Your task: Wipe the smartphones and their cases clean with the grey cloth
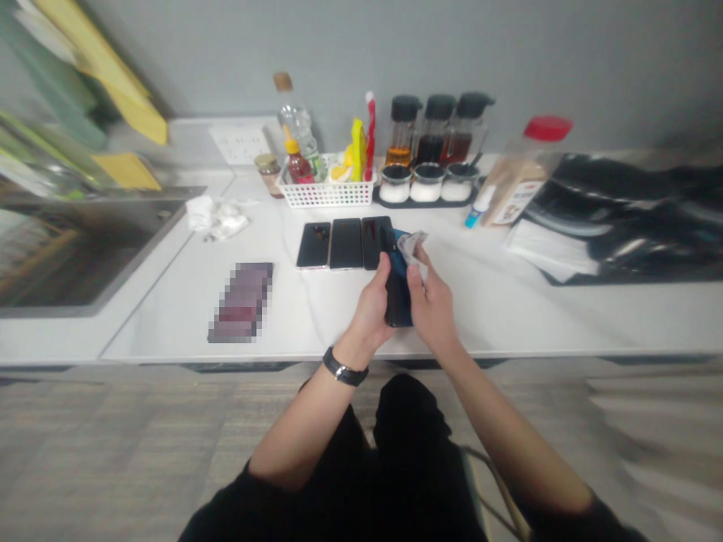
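My left hand grips the left edge of a dark blue-black smartphone, held up over the front of the counter. On the phone's right side, my right hand pinches a crumpled white wipe or tissue against the upper part of it. Just behind lie three dark phones in a row: a left one, a middle one and a right one, the last partly covered by the held phone. Off to the left, a blurred-out flat rectangular item lies on the counter.
A sink is at the left, with crumpled white tissue beside it. Along the wall stand a white basket of bottles, a black condiment rack and a red-lidded jar. A black stove occupies the right.
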A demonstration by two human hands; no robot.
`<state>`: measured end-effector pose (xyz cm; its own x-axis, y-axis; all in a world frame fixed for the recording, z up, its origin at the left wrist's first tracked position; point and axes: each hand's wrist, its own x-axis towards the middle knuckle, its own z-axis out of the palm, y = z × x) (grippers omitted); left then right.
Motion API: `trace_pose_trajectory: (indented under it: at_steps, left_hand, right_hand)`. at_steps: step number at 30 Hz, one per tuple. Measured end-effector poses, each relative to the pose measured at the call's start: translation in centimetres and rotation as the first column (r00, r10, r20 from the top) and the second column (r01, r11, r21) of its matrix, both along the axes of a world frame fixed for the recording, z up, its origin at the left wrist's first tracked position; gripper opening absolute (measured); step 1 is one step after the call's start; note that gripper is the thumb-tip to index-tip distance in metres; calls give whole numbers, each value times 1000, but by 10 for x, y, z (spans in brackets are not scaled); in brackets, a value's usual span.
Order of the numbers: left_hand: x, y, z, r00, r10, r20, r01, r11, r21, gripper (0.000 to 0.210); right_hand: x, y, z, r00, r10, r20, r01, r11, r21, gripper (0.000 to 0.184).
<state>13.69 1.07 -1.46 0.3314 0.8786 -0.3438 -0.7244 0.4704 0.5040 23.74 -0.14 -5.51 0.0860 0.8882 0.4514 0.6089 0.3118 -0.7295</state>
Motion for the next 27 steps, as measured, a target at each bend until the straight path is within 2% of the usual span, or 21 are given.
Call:
trace_pose_trajectory:
  at_steps: [2, 5, 7, 10, 12, 14, 17, 19, 23, 27]
  left_hand:
    - [-3, 2, 2, 999, -27, 45, 26, 1000, 17, 63]
    - [-10, 2, 5, 995, -89, 39, 91, 995, -45, 83]
    - [-10, -2, 4, 996, -91, -10, 90, 992, -84, 84]
    - [-4, -8, 1, 996, 38, -85, -41, 999, -34, 64]
    - [-1, -7, 1, 991, 75, -108, -77, 997, -7, 59]
    - [-2, -2, 5, 988, 85, -128, -89, 996, -21, 63]
    - [-8, 4, 12, 964, 214, -155, -221, 975, -27, 62]
    - [-10, 2, 15, 950, 270, -159, -279, 959, -41, 64]
    - [-6, -11, 16, 977, 199, -81, -210, 966, -152, 69]
    - [-16, -9, 21, 979, 197, -43, -202, 954, -223, 75]
  right_hand:
    - [-3, -21, 2, 974, 99, 202, -105, 994, 21, 65]
    - [-1, -46, 0, 878, 197, 436, -251, 966, 68, 71]
    - [7, -47, -4, 844, 192, 501, -254, 966, 57, 80]
    - [17, -33, -12, 864, 185, 468, -200, 980, -20, 93]
    - [17, -30, -18, 876, 228, 426, -229, 972, -49, 102]
    - [11, -39, -22, 865, 279, 418, -292, 956, -34, 112]
    - [-1, -62, -24, 833, 326, 447, -365, 931, 1, 122]
    - [-5, -67, -20, 824, 337, 454, -384, 923, 11, 122]
    - [-5, -52, -10, 828, 329, 455, -389, 920, 42, 116]
    - [1, -49, -17, 816, 300, 493, -431, 885, 174, 105]
